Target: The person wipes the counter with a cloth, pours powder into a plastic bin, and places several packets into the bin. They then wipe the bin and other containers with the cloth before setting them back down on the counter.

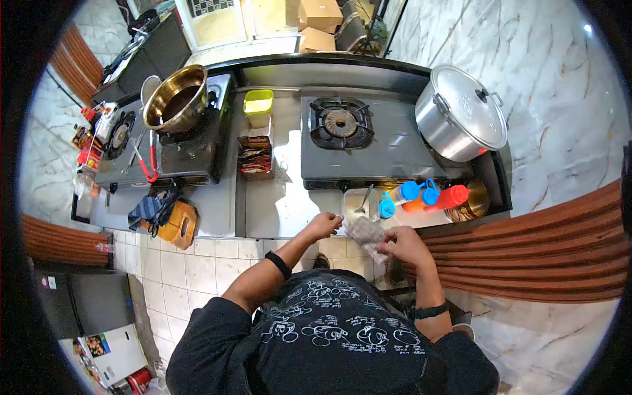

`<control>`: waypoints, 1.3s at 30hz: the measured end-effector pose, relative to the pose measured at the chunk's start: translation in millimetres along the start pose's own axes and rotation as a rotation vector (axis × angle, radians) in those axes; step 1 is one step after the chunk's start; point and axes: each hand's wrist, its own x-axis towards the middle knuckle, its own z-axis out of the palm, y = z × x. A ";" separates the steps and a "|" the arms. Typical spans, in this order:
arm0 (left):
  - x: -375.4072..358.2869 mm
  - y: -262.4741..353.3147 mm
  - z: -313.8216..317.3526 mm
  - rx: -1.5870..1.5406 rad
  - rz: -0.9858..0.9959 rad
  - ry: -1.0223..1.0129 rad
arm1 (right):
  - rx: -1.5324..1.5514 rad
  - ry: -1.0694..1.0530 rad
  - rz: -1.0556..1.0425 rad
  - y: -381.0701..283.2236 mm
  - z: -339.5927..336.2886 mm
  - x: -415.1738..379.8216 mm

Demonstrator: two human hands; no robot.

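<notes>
A greyish checked cloth hangs between my hands at the counter's front edge. My right hand is closed on its right side, thumb and fingers pinching the fabric. At its upper left corner, my left hand is closed in a pinch on what looks like the cloth's edge. Just beyond the cloth stands a clear container with a spoon in it. Beside that lie squeeze bottles with blue caps and a red bottle.
A gas burner and a large lidded aluminium pot are at the right. On the left stove sit a brass-coloured pan and red-handled tongs. Nearby are a yellow-green container, packets and a wooden board.
</notes>
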 end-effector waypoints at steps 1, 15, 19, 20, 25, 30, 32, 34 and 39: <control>-1.9 -2.2 -11.8 -0.016 -0.008 0.000 | 0.026 0.126 -0.092 -12.2 -1.6 5.6; -70.4 -9.8 -120.9 -0.303 -0.039 0.325 | -0.253 0.764 -0.157 -20.7 -47.7 163.4; -71.3 -19.9 -130.0 -0.342 -0.062 0.308 | -0.177 0.475 -0.262 -54.8 11.7 175.1; -70.6 -22.7 -131.8 -0.348 -0.070 0.288 | -0.111 0.399 -0.270 -68.2 33.4 178.9; -78.5 -20.5 -142.1 -0.283 -0.014 0.186 | -0.010 0.158 -0.239 -121.7 122.3 232.4; -98.7 -19.5 -160.0 -0.320 -0.013 0.095 | 0.301 0.174 -0.029 -130.7 172.2 310.5; -109.5 -18.3 -171.5 -0.321 -0.008 0.073 | 0.534 0.159 0.061 -140.3 179.2 324.9; -117.4 -18.6 -187.4 -0.320 0.010 0.058 | 0.574 0.168 0.126 -136.0 185.3 347.3; -120.0 -34.9 -219.9 -0.330 0.061 0.017 | 0.378 0.282 0.093 -151.9 191.4 352.1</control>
